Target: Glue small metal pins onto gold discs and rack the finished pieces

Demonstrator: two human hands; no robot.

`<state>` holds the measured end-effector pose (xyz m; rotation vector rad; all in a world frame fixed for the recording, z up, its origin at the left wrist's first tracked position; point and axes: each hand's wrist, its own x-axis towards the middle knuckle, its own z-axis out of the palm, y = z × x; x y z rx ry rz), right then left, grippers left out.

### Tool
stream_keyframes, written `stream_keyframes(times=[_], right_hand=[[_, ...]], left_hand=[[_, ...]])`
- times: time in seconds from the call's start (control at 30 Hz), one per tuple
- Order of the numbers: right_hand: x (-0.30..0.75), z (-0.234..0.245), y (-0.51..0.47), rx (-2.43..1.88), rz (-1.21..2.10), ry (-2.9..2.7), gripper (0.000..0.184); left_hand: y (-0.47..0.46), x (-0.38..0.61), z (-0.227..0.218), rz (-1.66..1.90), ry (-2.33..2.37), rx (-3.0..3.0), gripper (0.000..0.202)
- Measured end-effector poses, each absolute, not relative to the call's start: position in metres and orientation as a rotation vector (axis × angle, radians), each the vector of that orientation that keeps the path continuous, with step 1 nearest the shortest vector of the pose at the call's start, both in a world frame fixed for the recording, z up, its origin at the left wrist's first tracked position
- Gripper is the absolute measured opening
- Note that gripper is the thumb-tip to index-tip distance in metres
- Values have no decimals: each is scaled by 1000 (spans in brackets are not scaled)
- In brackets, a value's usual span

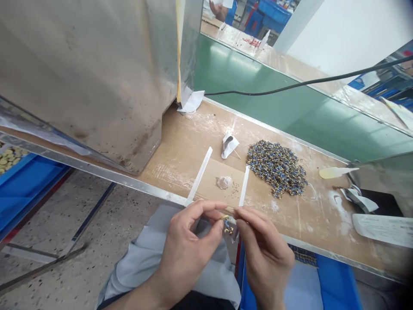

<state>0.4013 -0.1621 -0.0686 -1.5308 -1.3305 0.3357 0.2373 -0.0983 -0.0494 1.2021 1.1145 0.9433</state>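
Note:
My left hand (193, 241) pinches a small blue-and-gold piece (227, 225) between thumb and fingertips, over my lap at the table's front edge. Close beside it, my right hand (264, 243) is closed, thumb against fingers, at the end of a thin tan strip (230, 209) that reaches towards the left fingertips. What else the right fingers cover is hidden. Beyond the hands, a small clear cup (224, 182) stands on a cardboard sheet (206, 181), with tiny specks scattered next to it. A heap of small blue-and-gold pieces (277, 167) lies on the table to the right.
A large metal housing (97, 86) fills the left. White paper with a dark smear (229, 145) and a thin stick lie behind the cup. At right are a squeeze bottle (335, 172) and a white tray (383, 228). A blue bin (337, 280) sits below; a black cable crosses above.

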Motion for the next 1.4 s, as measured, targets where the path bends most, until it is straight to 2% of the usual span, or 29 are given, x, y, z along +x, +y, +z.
stream_keyframes(times=[0.13, 0.5, 0.7, 0.87, 1.0, 1.1, 1.17, 1.27, 1.4], right_hand=[[406, -65, -160, -1448, 588, -1302, 23], [414, -71, -178, -1364, 705, -1108, 20], [428, -78, -196, -1325, 631, -1049, 27], [434, -90, -224, -1268, 433, -1133, 41], [442, -99, -256, -1376, 322, -991, 31], [474, -125, -291, -1668, 340, -710, 11], [509, -156, -316, -1926, 339, -442, 23], [563, -214, -348, -2079, 365, -301, 43], [597, -275, -370, -2202, 468, -267, 43]], left_hand=[[-102, 239, -49, 932, 1095, 1303, 32], [-113, 253, -46, 825, 1083, 1419, 36], [-117, 268, -53, 687, 1069, 1279, 31], [-121, 284, -74, 544, 1043, 1171, 39], [-133, 304, -84, 325, 934, 1158, 45], [-141, 315, -87, 186, 853, 1151, 50], [-144, 317, -89, 149, 840, 1157, 49], [-144, 314, -90, 141, 870, 1168, 45], [-143, 308, -90, 132, 899, 1198, 46]])
